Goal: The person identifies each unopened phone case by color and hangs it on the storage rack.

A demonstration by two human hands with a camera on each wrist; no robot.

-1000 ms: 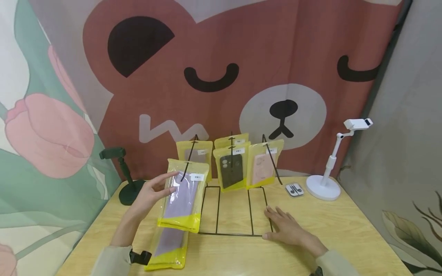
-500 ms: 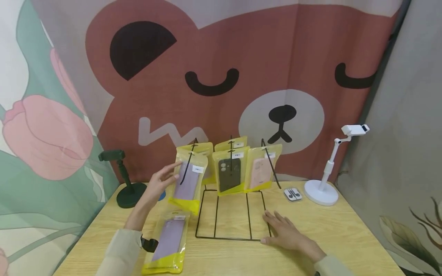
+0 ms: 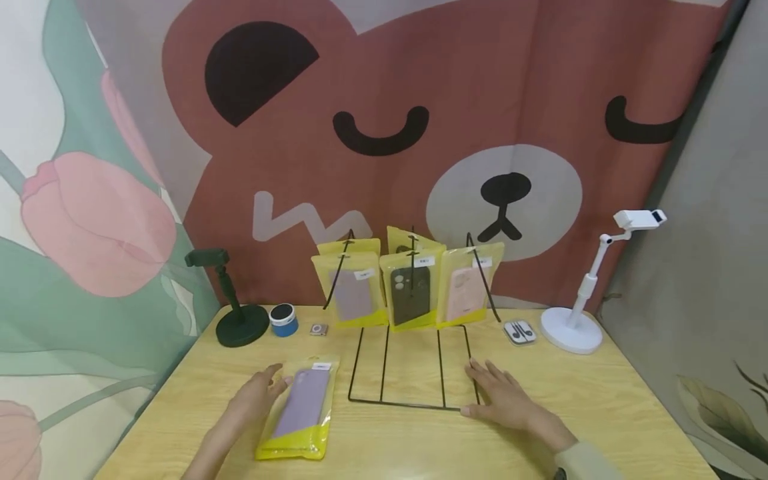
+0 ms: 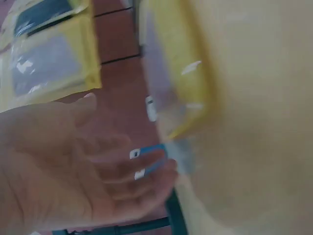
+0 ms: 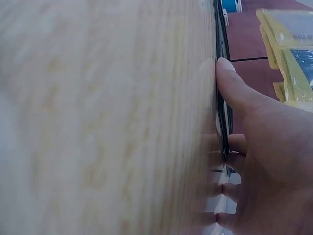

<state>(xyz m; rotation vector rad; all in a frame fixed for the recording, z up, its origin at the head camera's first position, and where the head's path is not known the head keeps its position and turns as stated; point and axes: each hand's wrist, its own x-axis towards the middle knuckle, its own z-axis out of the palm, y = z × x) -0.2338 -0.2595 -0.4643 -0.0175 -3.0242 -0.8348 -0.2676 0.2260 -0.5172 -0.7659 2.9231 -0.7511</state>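
In the head view my left hand (image 3: 253, 401) is at the left edge of a yellow-and-clear bag (image 3: 302, 402) with a lilac phone case, lying on the table. Its fingers are loosely extended and hold nothing; the left wrist view shows the bag (image 4: 182, 68) a little beyond the fingertips. My right hand (image 3: 507, 403) rests, fingers spread, on the front right corner of a black wire rack (image 3: 414, 405). From the rack's hooks hang several bagged phone cases: a lilac one (image 3: 353, 297) at left, a black one (image 3: 411, 300) in the middle, a pink one (image 3: 467, 297) at right.
Behind the left hand stand a dark green phone stand (image 3: 242, 325), a blue round speaker (image 3: 284, 321) and a small square device (image 3: 319, 330). Boxed earphones (image 3: 519, 332) and a white stand (image 3: 572, 330) are at the back right. A bear-print curtain (image 3: 384, 187) closes off the back.
My left hand has released the lilac case's bag, which now hangs on the left hook, and has come down to the other bag on the table. The right hand stays on the rack.
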